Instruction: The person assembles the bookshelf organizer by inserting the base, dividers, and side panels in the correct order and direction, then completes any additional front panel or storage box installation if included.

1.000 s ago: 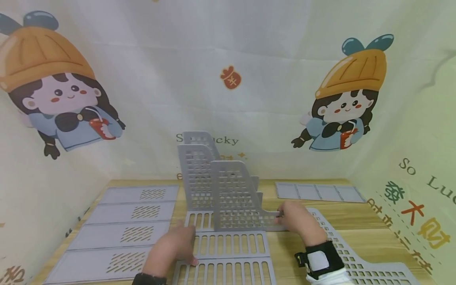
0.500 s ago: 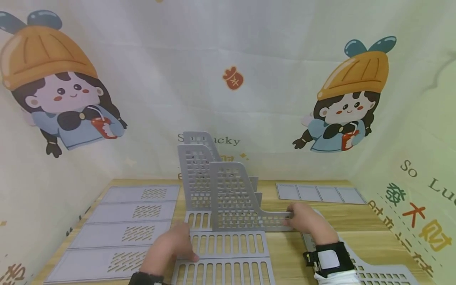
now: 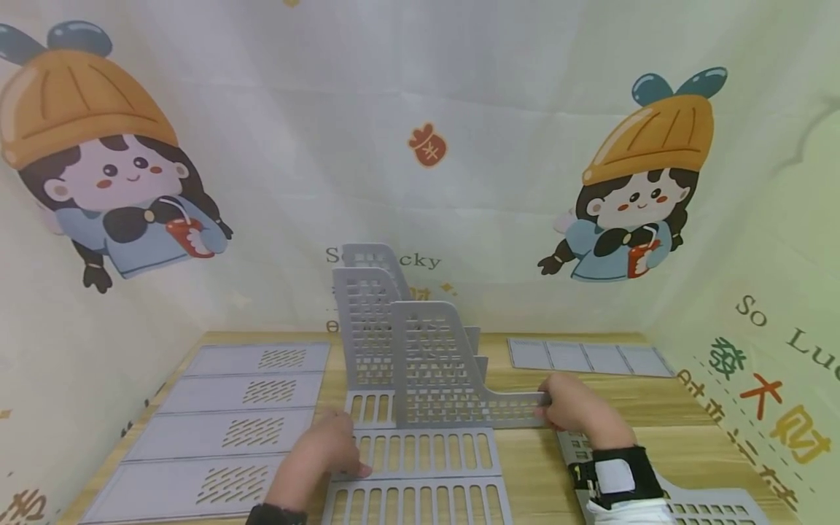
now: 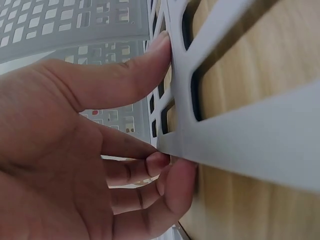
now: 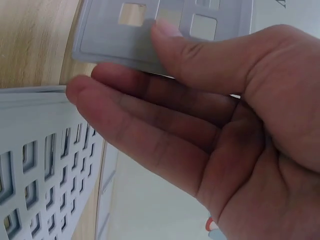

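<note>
A grey plastic file rack, partly put together, stands at the middle of the table. Its slatted base panel [image 3: 426,477] lies flat toward the front, with several upright perforated side panels behind, the taller two being the middle panel [image 3: 341,328] and the rear panel [image 3: 367,251]. My left hand [image 3: 324,441] pinches the left edge of the base, thumb on the slats [image 4: 182,95] and fingers curled at the edge. My right hand [image 3: 577,408] pinches the low front end of the nearest side panel [image 3: 399,379], thumb on one face, fingers behind.
Flat grey panels with slanted slots [image 3: 177,423] lie at the left. A sectioned grey strip [image 3: 590,356] is at the back right. Another perforated panel [image 3: 705,497] lies flat under and beside my right forearm. A printed cloth [image 3: 492,204] hangs behind the wooden table [image 3: 525,467].
My right hand has slid rightward along the nearest side panel to its low end. The rack has shifted very slightly right. My left hand keeps its place on the base edge.
</note>
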Available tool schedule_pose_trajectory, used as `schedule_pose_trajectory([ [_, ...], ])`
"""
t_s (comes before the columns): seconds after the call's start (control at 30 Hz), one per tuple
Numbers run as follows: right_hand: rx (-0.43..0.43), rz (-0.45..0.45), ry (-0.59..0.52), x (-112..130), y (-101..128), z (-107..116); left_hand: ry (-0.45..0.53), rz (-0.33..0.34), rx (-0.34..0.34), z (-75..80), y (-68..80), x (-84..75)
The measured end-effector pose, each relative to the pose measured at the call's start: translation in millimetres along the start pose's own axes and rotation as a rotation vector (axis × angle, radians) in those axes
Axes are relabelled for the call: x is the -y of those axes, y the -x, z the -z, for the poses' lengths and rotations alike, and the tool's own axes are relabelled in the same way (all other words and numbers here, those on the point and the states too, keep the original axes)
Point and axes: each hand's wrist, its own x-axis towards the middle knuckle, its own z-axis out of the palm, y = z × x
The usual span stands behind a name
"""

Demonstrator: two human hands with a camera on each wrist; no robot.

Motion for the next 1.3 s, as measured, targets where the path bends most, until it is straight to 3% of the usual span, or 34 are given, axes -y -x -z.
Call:
schedule_pose_trajectory([
  [0.27,-0.054,0.094,0.109,10,-4,-4,0.013,-0.016,-0.012,-1.0,-2.9,0.5],
  [0.5,-0.029,0.033,0.053,29,-9,-18,0.079,-0.027,-0.015,-0.8,-3.2,0.6],
  [0.7,-0.065,0.056,0.066,45,-13,-29,0.167,-0.040,-0.028,-1.6,-6.4,6.5],
  [1.1,-0.071,0.046,0.052,51,-16,-34,0.242,-0.024,-0.029,1.0,-9.3,12.3],
  [1.3,-0.096,0.057,0.059,53,-16,-35,0.218,-0.019,-0.026,1.5,-16.1,15.0],
])
